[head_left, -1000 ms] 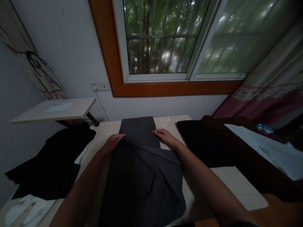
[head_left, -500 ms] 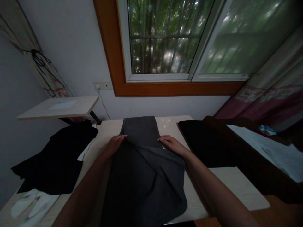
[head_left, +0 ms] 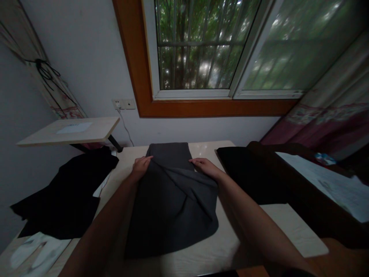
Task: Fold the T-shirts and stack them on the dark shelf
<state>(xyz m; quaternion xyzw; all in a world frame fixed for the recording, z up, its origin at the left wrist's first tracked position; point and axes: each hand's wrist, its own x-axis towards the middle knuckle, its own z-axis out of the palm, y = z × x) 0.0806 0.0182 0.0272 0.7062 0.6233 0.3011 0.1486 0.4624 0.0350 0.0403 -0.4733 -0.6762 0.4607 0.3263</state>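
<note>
A dark grey cloth [head_left: 170, 207], perhaps a garment, lies lengthwise on the pale table, its far part flat and narrow. A loose layer with diagonal creases is folded over toward the far end. My left hand [head_left: 141, 166] pinches this layer at its left edge, thumb and fingers together. On the right edge my right hand [head_left: 204, 166] grips the same cloth between thumb and fingers. The near end of the cloth is wide and rounded at its right corner.
Black cloth [head_left: 66, 192] lies at the left, with white gloves or cloth [head_left: 37, 252] before it. A small raised shelf [head_left: 72, 130] stands behind. More black cloth [head_left: 248, 173] lies at the right, beside a dark brown surface with a white sheet [head_left: 325, 184]. A window [head_left: 201, 57] is ahead.
Both hands have moved slightly away from me, carrying the cloth's folded layer along. The cloth's near edge has slid forward and now shows on the table.
</note>
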